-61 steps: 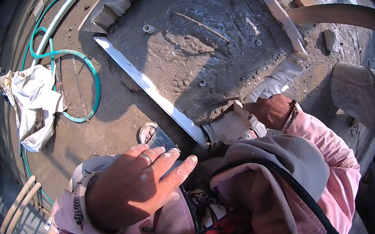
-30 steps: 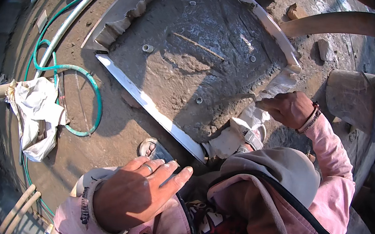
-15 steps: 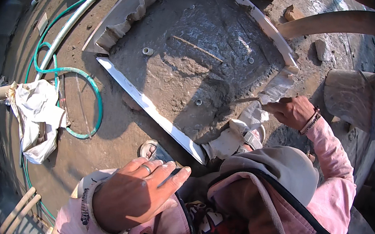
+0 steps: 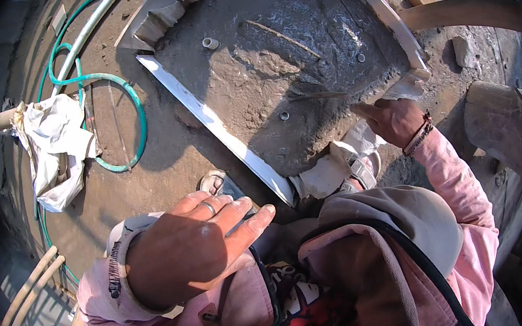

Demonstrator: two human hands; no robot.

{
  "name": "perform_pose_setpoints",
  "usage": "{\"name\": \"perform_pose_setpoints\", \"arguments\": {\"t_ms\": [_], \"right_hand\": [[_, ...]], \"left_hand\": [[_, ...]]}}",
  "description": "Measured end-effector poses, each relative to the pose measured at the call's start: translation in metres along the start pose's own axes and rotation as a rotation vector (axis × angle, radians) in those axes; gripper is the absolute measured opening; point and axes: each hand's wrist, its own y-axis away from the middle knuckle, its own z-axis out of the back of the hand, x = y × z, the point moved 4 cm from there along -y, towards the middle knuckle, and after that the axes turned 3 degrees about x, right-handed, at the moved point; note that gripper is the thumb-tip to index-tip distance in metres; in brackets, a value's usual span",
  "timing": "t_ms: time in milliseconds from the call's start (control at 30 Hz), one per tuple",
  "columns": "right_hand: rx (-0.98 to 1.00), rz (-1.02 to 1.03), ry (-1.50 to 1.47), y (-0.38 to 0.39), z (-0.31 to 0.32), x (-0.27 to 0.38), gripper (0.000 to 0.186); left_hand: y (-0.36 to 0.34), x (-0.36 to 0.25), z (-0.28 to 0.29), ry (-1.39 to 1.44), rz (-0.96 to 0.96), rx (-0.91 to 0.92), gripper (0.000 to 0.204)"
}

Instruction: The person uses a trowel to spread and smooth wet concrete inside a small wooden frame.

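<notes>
My right hand (image 4: pixel 399 122) is closed around the handle end of a trowel (image 4: pixel 318 96), its thin blade seen nearly edge-on. The blade reaches leftward over grey wet mortar (image 4: pixel 243 96), just beyond a short white pipe end (image 4: pixel 284 116). From this angle I cannot tell whether the blade touches the mortar. My left hand (image 4: pixel 198 250) is palm down near my lap, its fingers stretched out and nothing in them. Two more pipe ends, one at the left (image 4: pixel 210 43) and one at the far right (image 4: pixel 360 57), stand in the mortar. A thin stick (image 4: pixel 283 37) lies across its surface.
White boards (image 4: pixel 213 128) edge the mortar, with crumpled sheeting (image 4: pixel 161 17) inside the left one. A green hose (image 4: pixel 142 129), a white pipe (image 4: pixel 98 29) and a white sack (image 4: pixel 57 148) lie at left. To the right are a bucket (image 4: pixel 496 130) on its side and a stone (image 4: pixel 463 52).
My right hand and the trowel have moved left, farther over the mortar. The whole view has shifted a little, so the scene sits higher. My left hand stays near my lap.
</notes>
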Motion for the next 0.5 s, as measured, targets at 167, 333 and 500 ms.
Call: {"name": "perform_pose_setpoints", "arguments": {"t_ms": [167,333,500], "right_hand": [[0.297,0.036,-0.017,0.035,-0.004,0.014,0.033],[0.107,0.102,-0.132,0.032,0.010,0.019,0.033],[0.308,0.087,-0.119,0.034,-0.023,0.022,0.032]], "left_hand": [[-0.002,0.000,-0.003,-0.029,-0.045,0.038,0.063],[-0.002,0.001,-0.002,-0.041,-0.071,0.016,0.062],[0.005,-0.010,-0.010,-0.088,-0.174,-0.003,0.047]]}}
